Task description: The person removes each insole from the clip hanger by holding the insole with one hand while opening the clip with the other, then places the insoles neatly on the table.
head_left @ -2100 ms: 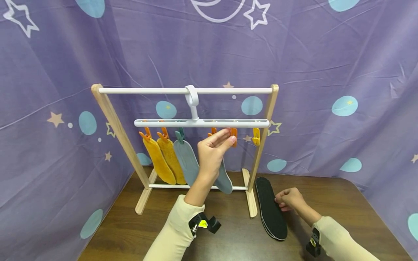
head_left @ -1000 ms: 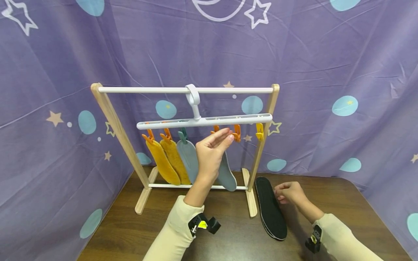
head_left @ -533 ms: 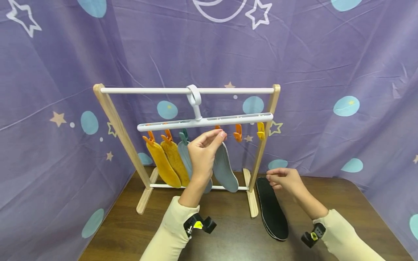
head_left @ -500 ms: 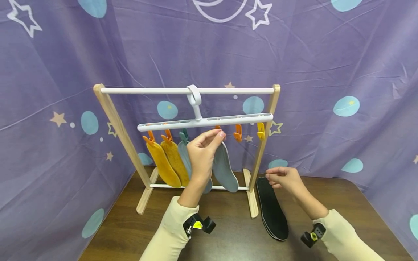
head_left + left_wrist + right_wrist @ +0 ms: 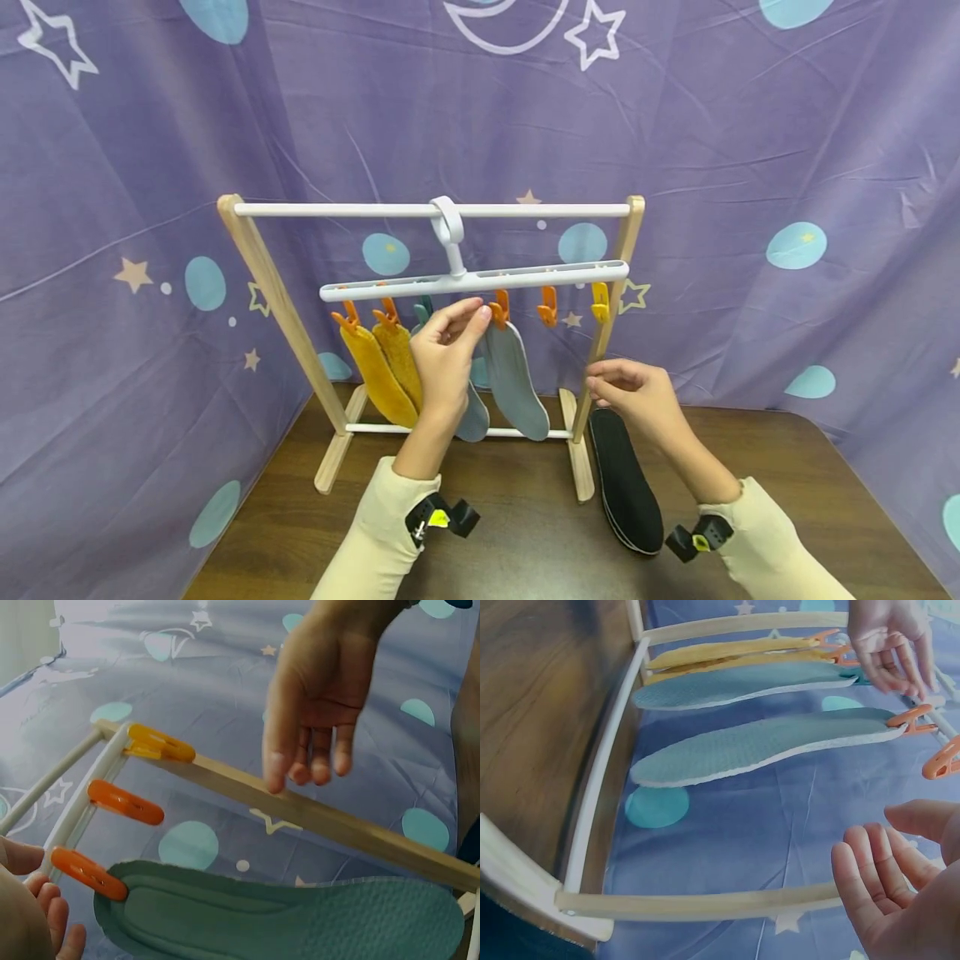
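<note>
At the centre of the head view the left hand (image 5: 442,358) is raised just beside an orange clip (image 5: 500,311) that grips a grey-blue insole (image 5: 516,383); its thumb and fingers are apart with nothing between them, though whether a fingertip touches the clip I cannot tell. Right of centre, the right hand (image 5: 637,398) is held in front of the rack's right post (image 5: 628,242), fingers loosely bent, thumb apart from them, holding nothing. The clips hang from a white hanger (image 5: 540,276), its right end slightly higher, hooked on the white top rail (image 5: 337,210). Partly behind the left hand is a second grey-blue insole (image 5: 472,419), and left of centre hang two yellow insoles (image 5: 372,371). Toward the right, another orange clip (image 5: 548,307) and a yellow clip (image 5: 601,303) hold nothing. At lower right a black insole (image 5: 627,487) lies on the brown bench (image 5: 517,542), beside the rack's foot.
</note>
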### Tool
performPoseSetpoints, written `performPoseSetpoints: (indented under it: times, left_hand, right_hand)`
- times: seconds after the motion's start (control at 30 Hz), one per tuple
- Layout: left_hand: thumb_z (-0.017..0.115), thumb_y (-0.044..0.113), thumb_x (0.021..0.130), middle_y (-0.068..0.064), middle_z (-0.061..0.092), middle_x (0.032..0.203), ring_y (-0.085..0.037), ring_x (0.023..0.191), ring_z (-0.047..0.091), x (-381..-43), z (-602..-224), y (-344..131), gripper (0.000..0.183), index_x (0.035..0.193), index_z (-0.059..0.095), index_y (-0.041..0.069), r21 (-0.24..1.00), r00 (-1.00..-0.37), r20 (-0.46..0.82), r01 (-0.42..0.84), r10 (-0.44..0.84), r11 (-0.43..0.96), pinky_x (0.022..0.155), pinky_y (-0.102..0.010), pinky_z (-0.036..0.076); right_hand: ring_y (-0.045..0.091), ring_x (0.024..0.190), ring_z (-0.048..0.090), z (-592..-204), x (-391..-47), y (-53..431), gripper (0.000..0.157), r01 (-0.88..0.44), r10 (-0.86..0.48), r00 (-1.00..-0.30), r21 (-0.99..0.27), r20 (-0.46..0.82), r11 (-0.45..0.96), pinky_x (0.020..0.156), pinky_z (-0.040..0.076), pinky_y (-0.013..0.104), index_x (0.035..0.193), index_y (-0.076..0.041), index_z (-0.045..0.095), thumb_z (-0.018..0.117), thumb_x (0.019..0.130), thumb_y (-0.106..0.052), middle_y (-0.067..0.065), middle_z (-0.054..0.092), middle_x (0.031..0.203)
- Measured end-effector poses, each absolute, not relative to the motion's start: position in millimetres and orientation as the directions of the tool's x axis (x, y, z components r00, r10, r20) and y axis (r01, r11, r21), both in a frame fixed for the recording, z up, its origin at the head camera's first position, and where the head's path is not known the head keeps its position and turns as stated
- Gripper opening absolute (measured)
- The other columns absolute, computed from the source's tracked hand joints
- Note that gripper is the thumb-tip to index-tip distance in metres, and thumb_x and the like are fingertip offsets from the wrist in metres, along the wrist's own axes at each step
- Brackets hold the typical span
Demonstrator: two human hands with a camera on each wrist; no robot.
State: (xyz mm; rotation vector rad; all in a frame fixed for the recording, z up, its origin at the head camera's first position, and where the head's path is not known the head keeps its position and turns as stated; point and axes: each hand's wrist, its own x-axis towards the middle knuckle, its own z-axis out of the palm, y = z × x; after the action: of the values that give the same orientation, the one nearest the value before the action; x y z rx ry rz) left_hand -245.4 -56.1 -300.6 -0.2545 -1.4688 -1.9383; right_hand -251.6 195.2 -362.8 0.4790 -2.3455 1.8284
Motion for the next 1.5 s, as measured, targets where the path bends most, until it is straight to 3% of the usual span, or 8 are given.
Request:
performPoseSetpoints:
  times: [0.27,0.47,0.63,0.8,1.2,1.5]
  left_hand:
    - [0.074,-0.001,0.090,-0.026,0.074,0.113,-0.006,0.093,0.072,-252.6,-303.8,-64.1,0.026,0.114,0.071,-0.010,0.818,-0.803,0.516,0.565,-0.299,-0.106,0.087,-0.020,0.059]
    - [0.071,-0.002,0.092,-0.028,0.069,0.125,-0.009,0.104,0.072,-258.5,-302.9,-69.5,0.030,0.122,0.068,-0.011,0.842,-0.851,0.490,0.519,-0.191,-0.150,0.093,-0.022,0.058]
    - [0.070,-0.003,0.092,-0.028,0.069,0.125,-0.007,0.102,0.072,-260.7,-300.7,-71.7,0.031,0.122,0.067,-0.011,0.859,-0.871,0.466,0.487,-0.153,-0.159,0.092,-0.022,0.058]
    - [0.071,-0.002,0.092,-0.025,0.070,0.124,-0.007,0.102,0.072,-263.4,-299.1,-72.6,0.031,0.122,0.067,-0.011,0.868,-0.884,0.454,0.468,-0.114,-0.169,0.093,-0.024,0.058]
    - [0.068,-0.002,0.093,-0.022,0.070,0.127,-0.007,0.102,0.071,-266.9,-296.6,-75.0,0.035,0.127,0.064,-0.011,0.893,-0.916,0.399,0.396,-0.032,-0.212,0.095,-0.022,0.056]
    - [0.069,-0.002,0.092,0.002,0.078,0.104,-0.007,0.092,0.072,-267.5,-294.2,-75.6,0.035,0.125,0.064,-0.012,0.897,-0.922,0.388,0.378,-0.001,-0.230,0.089,-0.022,0.057]
  right_hand:
    - [0.007,0.081,0.073,-357.3,-251.9,182.6,0.026,-0.375,-0.182,-0.921,-0.910,0.344,0.178,0.074,0.063,0.029,0.113,0.004,0.073,0.076,0.092,-0.012,-0.001,0.079,0.095]
    - [0.008,0.083,0.074,-359.1,-252.5,176.9,0.024,-0.429,-0.189,-0.900,-0.879,0.394,0.210,0.074,0.061,0.024,0.112,-0.001,0.075,0.077,0.092,-0.013,0.002,0.079,0.098]
    - [0.005,0.087,0.073,-362.0,-254.1,170.5,0.026,-0.432,-0.187,-0.897,-0.887,0.401,0.166,0.076,0.060,0.021,0.113,0.002,0.074,0.077,0.091,-0.012,0.016,0.077,0.105]
    - [0.002,0.088,0.071,-364.2,-256.6,164.7,0.029,-0.438,-0.194,-0.891,-0.888,0.409,0.139,0.078,0.058,0.018,0.115,0.008,0.071,0.076,0.091,-0.008,0.025,0.074,0.108]
    - [0.002,0.092,0.072,-368.8,-259.3,147.5,0.029,-0.418,-0.234,-0.893,-0.901,0.384,0.116,0.085,0.058,0.019,0.114,0.007,0.071,0.077,0.090,-0.007,0.026,0.074,0.110]
    - [0.005,0.092,0.072,-369.5,-259.9,136.7,0.028,-0.426,-0.262,-0.881,-0.901,0.393,0.083,0.085,0.059,0.021,0.114,0.006,0.071,0.077,0.088,-0.003,0.027,0.074,0.108]
